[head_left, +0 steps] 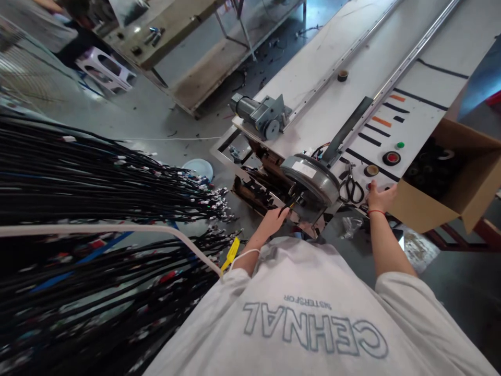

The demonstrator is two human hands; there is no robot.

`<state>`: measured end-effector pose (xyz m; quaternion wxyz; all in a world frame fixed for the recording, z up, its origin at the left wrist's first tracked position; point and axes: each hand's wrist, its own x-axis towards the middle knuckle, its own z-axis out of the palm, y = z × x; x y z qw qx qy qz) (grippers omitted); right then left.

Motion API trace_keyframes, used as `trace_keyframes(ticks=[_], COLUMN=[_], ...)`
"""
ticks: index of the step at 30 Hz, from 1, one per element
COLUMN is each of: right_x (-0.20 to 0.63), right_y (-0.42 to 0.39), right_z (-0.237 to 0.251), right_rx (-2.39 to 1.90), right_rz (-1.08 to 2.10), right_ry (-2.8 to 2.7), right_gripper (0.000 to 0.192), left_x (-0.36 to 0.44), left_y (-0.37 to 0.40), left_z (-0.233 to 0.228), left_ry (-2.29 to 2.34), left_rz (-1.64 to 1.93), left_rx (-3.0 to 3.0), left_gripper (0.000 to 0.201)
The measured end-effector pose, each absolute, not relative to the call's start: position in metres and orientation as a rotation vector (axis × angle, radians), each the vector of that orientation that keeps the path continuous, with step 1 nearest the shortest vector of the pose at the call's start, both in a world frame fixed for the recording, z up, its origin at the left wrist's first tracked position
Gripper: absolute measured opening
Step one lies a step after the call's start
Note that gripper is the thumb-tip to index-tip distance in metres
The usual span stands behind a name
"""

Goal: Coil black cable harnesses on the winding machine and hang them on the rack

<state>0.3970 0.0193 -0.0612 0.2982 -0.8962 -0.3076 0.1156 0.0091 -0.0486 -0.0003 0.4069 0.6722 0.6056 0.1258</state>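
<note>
The left hand (274, 222) is apparently pinching a dark strand (288, 202) near the grey wheel (323, 180), risking snagging if the right hand (381, 199), spreading rightward beside a red button (369, 186), is accidentally starting rotation.

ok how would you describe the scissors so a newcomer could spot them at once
Find the long white bench running off to the upper right, then the big round grey drum at its near end. The scissors lie between that drum and the person's right hand. Two dark open handle loops set them apart from the round roll beside them.
</note>
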Motion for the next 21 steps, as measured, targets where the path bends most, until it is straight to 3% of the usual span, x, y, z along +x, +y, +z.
trace_keyframes(ticks=[7,21], right_x=[0.404,0.402], right_y=[0.02,0.02], right_z=[-0.074,-0.065], right_rx=[-2.366,-2.39], right_rz=[0.283,0.277], right_ry=[-0.875,-0.903], right_gripper=[0.078,0.075], left_x=[0.009,-0.034], left_y=[-0.05,-0.099], left_z=[-0.004,-0.024], left_ry=[1.508,1.627], left_rz=[0.297,0.347], left_rx=[1.712,1.471], left_gripper=[0.041,0.032])
